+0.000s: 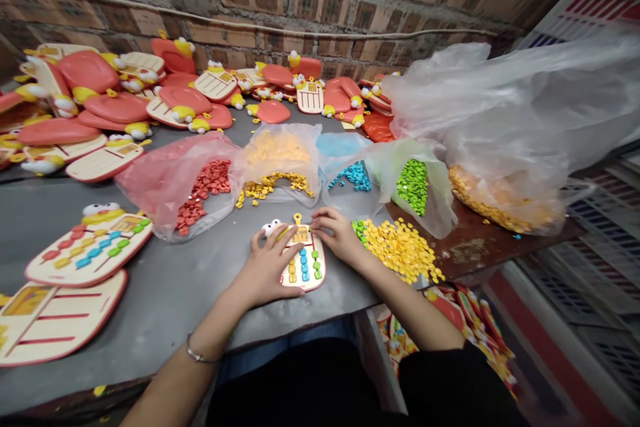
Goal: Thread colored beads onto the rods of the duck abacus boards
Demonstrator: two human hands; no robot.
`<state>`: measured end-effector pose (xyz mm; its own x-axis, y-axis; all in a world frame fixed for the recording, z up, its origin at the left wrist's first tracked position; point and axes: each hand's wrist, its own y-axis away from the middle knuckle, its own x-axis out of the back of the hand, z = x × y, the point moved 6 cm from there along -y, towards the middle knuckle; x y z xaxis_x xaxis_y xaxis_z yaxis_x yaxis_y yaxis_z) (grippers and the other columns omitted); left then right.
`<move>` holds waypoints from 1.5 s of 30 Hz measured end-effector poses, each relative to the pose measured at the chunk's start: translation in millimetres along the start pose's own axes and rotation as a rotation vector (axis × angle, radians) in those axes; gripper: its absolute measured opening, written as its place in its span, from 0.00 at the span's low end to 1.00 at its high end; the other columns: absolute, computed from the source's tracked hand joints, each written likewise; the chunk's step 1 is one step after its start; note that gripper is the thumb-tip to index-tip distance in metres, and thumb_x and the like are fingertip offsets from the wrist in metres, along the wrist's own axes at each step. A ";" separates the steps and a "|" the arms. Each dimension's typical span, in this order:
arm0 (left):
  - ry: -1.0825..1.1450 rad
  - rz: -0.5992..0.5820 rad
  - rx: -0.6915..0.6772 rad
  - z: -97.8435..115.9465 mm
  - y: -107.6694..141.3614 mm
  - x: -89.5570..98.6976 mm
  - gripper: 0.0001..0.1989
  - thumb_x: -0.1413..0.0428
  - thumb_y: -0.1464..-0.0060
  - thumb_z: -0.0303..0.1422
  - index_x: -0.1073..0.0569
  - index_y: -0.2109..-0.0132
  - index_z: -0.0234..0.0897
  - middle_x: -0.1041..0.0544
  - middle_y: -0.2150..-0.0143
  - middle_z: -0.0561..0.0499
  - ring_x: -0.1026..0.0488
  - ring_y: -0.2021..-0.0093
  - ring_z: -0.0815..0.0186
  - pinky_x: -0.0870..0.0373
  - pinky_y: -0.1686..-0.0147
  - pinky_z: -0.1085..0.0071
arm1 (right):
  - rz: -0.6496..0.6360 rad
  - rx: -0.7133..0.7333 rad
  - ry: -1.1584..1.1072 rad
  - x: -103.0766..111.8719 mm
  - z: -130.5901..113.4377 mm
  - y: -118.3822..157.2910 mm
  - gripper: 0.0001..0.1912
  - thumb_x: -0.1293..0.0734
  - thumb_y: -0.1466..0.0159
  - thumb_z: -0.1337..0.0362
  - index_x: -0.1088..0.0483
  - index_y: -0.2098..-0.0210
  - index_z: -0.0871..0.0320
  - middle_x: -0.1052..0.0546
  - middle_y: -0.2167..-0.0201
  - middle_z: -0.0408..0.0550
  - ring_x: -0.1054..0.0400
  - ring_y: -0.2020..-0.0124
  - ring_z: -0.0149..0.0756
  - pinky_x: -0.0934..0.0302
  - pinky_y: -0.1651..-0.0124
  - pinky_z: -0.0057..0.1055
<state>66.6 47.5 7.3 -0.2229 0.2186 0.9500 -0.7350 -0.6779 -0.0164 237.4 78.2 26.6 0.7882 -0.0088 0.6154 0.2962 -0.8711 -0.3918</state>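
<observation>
A cream board with a red rim [299,285] lies flat on the grey table near its front edge. Yellow, blue and green pieces sit in its columns. Spread over the board's left part is my left hand [269,263], fingers apart, covering its left column. My right hand [337,232] is at the board's upper right corner, its thumb and fingertips close together; anything between them is too small to make out. Just right of that hand lie a few green pieces [359,230] and a pile of yellow pieces [403,250].
Bags of red [213,180], yellow [277,180], blue [355,177] and green pieces [413,188] lie behind the board. Large clear bags [505,107] stand at right. Boards [90,247] overlap at left; many more [120,109] are heaped along the brick wall.
</observation>
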 end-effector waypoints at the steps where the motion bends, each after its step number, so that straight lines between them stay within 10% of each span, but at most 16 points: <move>1: 0.002 0.001 0.000 0.1 0.0 0.0 0.43 0.41 0.55 0.60 0.36 0.36 0.45 0.50 0.28 0.43 0.56 0.31 0.42 0.65 0.38 0.42 | -0.032 0.017 0.035 -7.7 0.6 -0.9 0.07 0.37 0.34 0.69 0.27 0.66 0.56 0.27 0.59 0.51 0.31 0.56 0.40 0.34 0.51 0.39; 10: -0.004 0.020 0.013 0.7 0.6 0.0 0.42 0.41 0.55 0.60 0.35 0.37 0.46 0.49 0.28 0.43 0.54 0.31 0.43 0.64 0.38 0.43 | -0.266 0.047 0.060 -0.7 -28.6 18.1 0.06 0.34 0.34 0.64 0.28 0.68 0.56 0.24 0.67 0.47 0.31 0.61 0.39 0.38 0.51 0.39; 17: -0.025 0.014 0.015 1.6 0.2 -1.0 0.40 0.41 0.54 0.58 0.34 0.38 0.44 0.49 0.28 0.43 0.54 0.31 0.43 0.64 0.38 0.43 | 0.285 -0.240 0.189 102.8 3.3 79.8 0.07 0.36 0.34 0.63 0.29 0.68 0.55 0.23 0.66 0.49 0.29 0.61 0.42 0.37 0.54 0.40; 21: -0.059 0.010 0.019 2.4 -0.2 -1.5 0.38 0.40 0.53 0.55 0.33 0.38 0.43 0.49 0.29 0.42 0.54 0.31 0.42 0.63 0.39 0.41 | 0.318 -0.388 0.389 132.4 42.0 112.6 0.07 0.37 0.36 0.64 0.28 0.67 0.56 0.24 0.66 0.50 0.30 0.61 0.44 0.38 0.55 0.41; 35: -0.064 0.028 0.005 0.8 0.3 -3.2 0.35 0.41 0.51 0.54 0.32 0.39 0.43 0.49 0.29 0.42 0.54 0.31 0.44 0.65 0.38 0.43 | 0.114 -0.435 0.602 95.8 60.7 97.7 0.06 0.37 0.38 0.71 0.35 0.71 0.56 0.29 0.68 0.49 0.35 0.63 0.42 0.42 0.58 0.35; 45: -0.029 0.016 0.020 2.1 -0.4 -0.5 0.39 0.42 0.52 0.58 0.34 0.38 0.44 0.49 0.29 0.43 0.53 0.31 0.45 0.64 0.38 0.43 | 0.098 -0.149 0.292 41.6 -19.4 112.0 0.06 0.39 0.32 0.71 0.32 0.60 0.56 0.25 0.63 0.50 0.30 0.59 0.39 0.34 0.56 0.36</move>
<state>68.3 46.2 7.4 -0.2154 0.1877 0.9583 -0.7186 -0.6950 -0.0253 292.9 -29.2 21.6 0.6151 -0.2175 0.7578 0.1279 -0.9209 -0.3682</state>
